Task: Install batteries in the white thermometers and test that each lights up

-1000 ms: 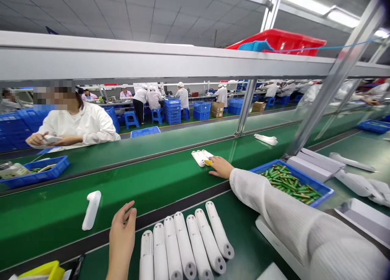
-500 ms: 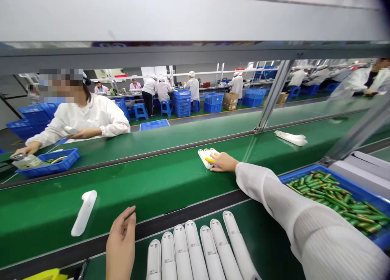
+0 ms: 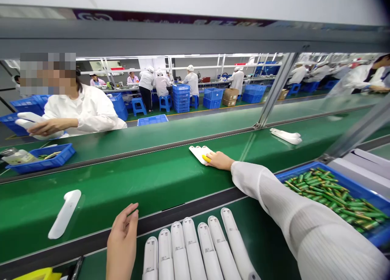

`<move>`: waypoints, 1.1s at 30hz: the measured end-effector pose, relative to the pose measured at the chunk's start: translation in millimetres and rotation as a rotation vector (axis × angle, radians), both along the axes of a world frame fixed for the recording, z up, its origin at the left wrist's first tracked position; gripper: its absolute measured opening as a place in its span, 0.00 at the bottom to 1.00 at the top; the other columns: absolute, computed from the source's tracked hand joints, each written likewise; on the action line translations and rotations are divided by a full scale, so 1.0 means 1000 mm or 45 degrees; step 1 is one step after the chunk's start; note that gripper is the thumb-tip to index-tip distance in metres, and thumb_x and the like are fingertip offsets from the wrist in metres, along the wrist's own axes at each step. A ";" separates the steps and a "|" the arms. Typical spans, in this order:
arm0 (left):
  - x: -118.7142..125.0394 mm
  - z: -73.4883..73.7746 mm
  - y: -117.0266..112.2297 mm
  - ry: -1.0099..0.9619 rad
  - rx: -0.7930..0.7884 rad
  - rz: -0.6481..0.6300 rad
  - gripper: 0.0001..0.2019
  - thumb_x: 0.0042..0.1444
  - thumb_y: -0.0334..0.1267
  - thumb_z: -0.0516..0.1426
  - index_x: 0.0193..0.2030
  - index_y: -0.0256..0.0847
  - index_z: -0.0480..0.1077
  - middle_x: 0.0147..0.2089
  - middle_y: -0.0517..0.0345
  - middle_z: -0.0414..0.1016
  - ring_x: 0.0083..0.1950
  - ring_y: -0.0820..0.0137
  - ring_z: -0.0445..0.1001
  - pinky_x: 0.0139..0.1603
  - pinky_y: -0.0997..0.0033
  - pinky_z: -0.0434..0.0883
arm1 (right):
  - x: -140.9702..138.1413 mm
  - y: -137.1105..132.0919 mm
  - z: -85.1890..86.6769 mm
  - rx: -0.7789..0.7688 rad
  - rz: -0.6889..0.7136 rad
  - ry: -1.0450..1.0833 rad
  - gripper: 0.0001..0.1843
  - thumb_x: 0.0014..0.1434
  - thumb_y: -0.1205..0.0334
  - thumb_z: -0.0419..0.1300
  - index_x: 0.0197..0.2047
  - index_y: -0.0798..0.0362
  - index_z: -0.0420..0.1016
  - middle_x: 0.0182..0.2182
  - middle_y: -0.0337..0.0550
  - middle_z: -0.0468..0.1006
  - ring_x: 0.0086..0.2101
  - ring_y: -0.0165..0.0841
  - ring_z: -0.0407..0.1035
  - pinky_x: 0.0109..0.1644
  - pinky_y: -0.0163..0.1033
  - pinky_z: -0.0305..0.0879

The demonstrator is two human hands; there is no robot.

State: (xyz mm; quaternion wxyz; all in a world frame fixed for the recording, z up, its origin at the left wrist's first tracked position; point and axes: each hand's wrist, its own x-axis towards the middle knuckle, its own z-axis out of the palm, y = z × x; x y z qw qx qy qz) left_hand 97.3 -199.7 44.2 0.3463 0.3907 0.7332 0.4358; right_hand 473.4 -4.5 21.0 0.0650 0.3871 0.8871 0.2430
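My right hand point(image 3: 218, 160) reaches across to the green belt, its fingers closed at the right edge of several white plastic casings point(image 3: 198, 150) lying side by side. A yellow cover shows on one finger; the thumb is mostly hidden. Near the belt's dark front edge, my left hand point(image 3: 122, 235) hovers with nothing in it, fingers loosely apart. Beside it, a row of long white casings point(image 3: 191, 247) lies on the green worktop, with open recesses at the far ends. A single white casing point(image 3: 65, 214) rests on the belt point(image 3: 122, 190) at left.
A blue tray of green-and-gold batteries point(image 3: 332, 198) stands at right. More white casings point(image 3: 285, 136) lie farther along the belt. Across it, a co-worker point(image 3: 82, 109) holds white pieces near a small blue tray point(image 3: 65, 156). A metal post point(image 3: 276, 91) rises behind the belt.
The casings on the belt have shifted left. My right hand has moved slightly left and covers less of its casings. The co-worker has raised a hand from the small tray. The camera view has shifted.
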 end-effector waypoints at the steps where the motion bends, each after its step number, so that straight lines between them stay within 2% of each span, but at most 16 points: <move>1: 0.001 0.001 0.000 -0.011 -0.002 -0.004 0.20 0.51 0.51 0.53 0.49 0.47 0.70 0.53 0.51 0.72 0.56 0.56 0.68 0.54 0.55 0.66 | -0.004 0.000 0.001 -0.010 0.009 -0.005 0.17 0.65 0.54 0.53 0.50 0.57 0.68 0.40 0.44 0.72 0.37 0.33 0.70 0.37 0.40 0.70; 4: 0.000 0.003 0.000 -0.007 -0.018 0.010 0.20 0.52 0.51 0.53 0.49 0.48 0.70 0.50 0.52 0.74 0.56 0.56 0.68 0.55 0.54 0.65 | -0.013 -0.005 0.009 -0.008 0.008 0.009 0.17 0.66 0.54 0.53 0.51 0.57 0.67 0.39 0.44 0.72 0.35 0.32 0.70 0.36 0.39 0.69; 8: -0.006 0.003 0.000 0.010 0.016 -0.021 0.18 0.52 0.50 0.53 0.48 0.47 0.71 0.47 0.53 0.76 0.55 0.56 0.70 0.58 0.54 0.62 | -0.009 -0.037 0.037 -0.012 -0.017 0.043 0.22 0.67 0.50 0.48 0.54 0.58 0.66 0.40 0.47 0.73 0.37 0.34 0.69 0.32 0.36 0.64; 12: -0.010 -0.002 0.002 0.002 0.105 -0.066 0.17 0.51 0.49 0.53 0.46 0.47 0.71 0.48 0.55 0.76 0.54 0.58 0.71 0.59 0.56 0.62 | 0.010 -0.106 0.068 -0.061 -0.042 0.045 0.29 0.67 0.44 0.41 0.53 0.58 0.68 0.36 0.50 0.74 0.36 0.36 0.67 0.27 0.35 0.55; 14: -0.009 -0.001 0.003 0.016 0.086 -0.088 0.17 0.51 0.49 0.53 0.45 0.47 0.72 0.48 0.56 0.76 0.53 0.58 0.71 0.59 0.56 0.63 | 0.016 -0.153 0.074 -0.070 -0.064 0.046 0.30 0.67 0.44 0.40 0.53 0.59 0.68 0.34 0.50 0.74 0.36 0.36 0.66 0.26 0.36 0.54; 16: -0.005 0.004 0.002 0.032 0.047 -0.124 0.16 0.52 0.48 0.53 0.45 0.48 0.72 0.48 0.56 0.76 0.54 0.59 0.71 0.59 0.57 0.63 | 0.016 -0.202 0.070 -0.076 -0.091 0.046 0.29 0.67 0.45 0.41 0.54 0.59 0.68 0.33 0.50 0.74 0.35 0.37 0.67 0.26 0.37 0.53; 19: 0.002 0.015 -0.003 0.065 -0.001 -0.186 0.15 0.53 0.46 0.52 0.45 0.46 0.71 0.49 0.54 0.76 0.55 0.59 0.70 0.59 0.57 0.63 | 0.008 -0.261 0.048 -0.117 -0.120 0.043 0.27 0.66 0.46 0.46 0.53 0.60 0.68 0.32 0.50 0.74 0.34 0.38 0.67 0.26 0.38 0.54; 22: 0.008 0.025 -0.011 0.150 -0.044 -0.268 0.15 0.55 0.45 0.51 0.46 0.45 0.70 0.49 0.52 0.75 0.56 0.58 0.70 0.58 0.56 0.64 | -0.005 -0.291 0.031 -0.199 -0.156 0.055 0.23 0.65 0.50 0.52 0.53 0.60 0.68 0.35 0.50 0.75 0.35 0.38 0.68 0.27 0.38 0.57; 25: 0.013 0.034 -0.018 0.248 -0.037 -0.354 0.16 0.55 0.45 0.49 0.47 0.43 0.69 0.50 0.50 0.75 0.56 0.55 0.69 0.56 0.54 0.66 | -0.012 -0.300 0.035 -0.309 -0.226 0.111 0.20 0.60 0.50 0.58 0.51 0.54 0.70 0.38 0.46 0.75 0.38 0.37 0.68 0.30 0.37 0.60; 27: 0.017 0.039 -0.023 0.283 -0.004 -0.402 0.17 0.55 0.46 0.49 0.46 0.43 0.69 0.51 0.48 0.74 0.56 0.53 0.69 0.54 0.52 0.67 | -0.011 -0.308 0.046 -0.340 -0.354 0.183 0.20 0.57 0.48 0.62 0.48 0.51 0.71 0.40 0.45 0.74 0.40 0.37 0.68 0.31 0.36 0.62; 30: 0.026 0.048 -0.032 0.256 0.076 -0.483 0.19 0.54 0.48 0.50 0.46 0.42 0.70 0.52 0.46 0.74 0.56 0.51 0.69 0.54 0.50 0.66 | 0.000 -0.333 0.058 -0.264 -0.750 0.340 0.13 0.59 0.56 0.60 0.44 0.56 0.71 0.40 0.52 0.72 0.40 0.43 0.70 0.32 0.39 0.63; 33: 0.041 0.057 -0.041 0.147 0.145 -0.617 0.22 0.52 0.53 0.52 0.48 0.42 0.69 0.53 0.45 0.73 0.57 0.50 0.68 0.57 0.48 0.64 | 0.016 -0.367 0.052 -0.258 -1.113 0.516 0.08 0.56 0.66 0.61 0.40 0.60 0.72 0.34 0.55 0.72 0.34 0.46 0.72 0.30 0.40 0.63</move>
